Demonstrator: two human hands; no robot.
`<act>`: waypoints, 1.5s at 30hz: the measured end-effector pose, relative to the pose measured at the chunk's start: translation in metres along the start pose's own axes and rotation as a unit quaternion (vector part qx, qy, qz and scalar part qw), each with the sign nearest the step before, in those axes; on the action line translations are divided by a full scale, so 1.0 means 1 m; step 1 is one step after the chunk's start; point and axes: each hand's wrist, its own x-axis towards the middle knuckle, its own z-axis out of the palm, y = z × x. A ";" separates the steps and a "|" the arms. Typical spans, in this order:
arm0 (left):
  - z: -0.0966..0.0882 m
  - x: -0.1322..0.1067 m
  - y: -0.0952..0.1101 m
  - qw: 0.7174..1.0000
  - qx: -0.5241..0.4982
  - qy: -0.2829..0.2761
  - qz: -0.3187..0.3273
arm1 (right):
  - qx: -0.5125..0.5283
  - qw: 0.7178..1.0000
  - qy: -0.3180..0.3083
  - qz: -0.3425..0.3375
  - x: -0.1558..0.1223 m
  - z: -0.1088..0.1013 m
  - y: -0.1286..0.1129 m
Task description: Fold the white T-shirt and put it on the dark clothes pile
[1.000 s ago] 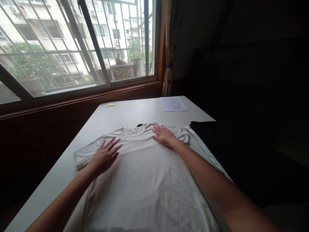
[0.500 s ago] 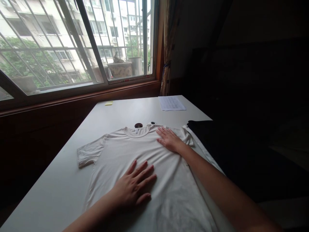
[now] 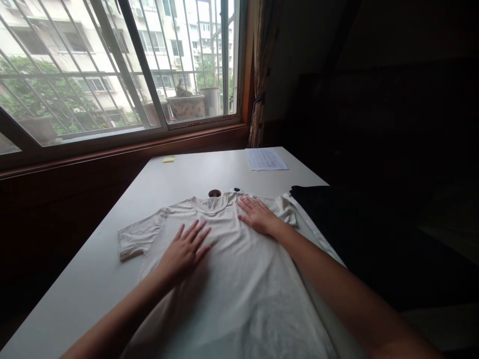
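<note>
A white T-shirt (image 3: pixel 228 279) lies spread flat on a white table (image 3: pixel 105 279), its collar toward the window. My left hand (image 3: pixel 183 249) rests flat on the shirt's chest, fingers spread, left of the middle. My right hand (image 3: pixel 256 214) lies flat on the shirt's right shoulder, just right of the collar. Both hands are open and hold nothing. The left sleeve (image 3: pixel 136 238) lies stretched out to the side.
A dark garment (image 3: pixel 314 199) lies at the table's right edge. A printed sheet of paper (image 3: pixel 265 159) and a yellow sticky pad (image 3: pixel 168 159) sit at the far end near the window. A dark round hole (image 3: pixel 214 193) is in the tabletop above the collar.
My left hand slid from the left shoulder down to the shirt's middle, then back up and left onto the chest. My right hand stayed on the right shoulder.
</note>
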 end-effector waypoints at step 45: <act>-0.003 0.029 -0.072 0.996 0.014 0.021 -0.085 | -0.140 0.962 0.009 0.234 -0.005 -0.055 0.089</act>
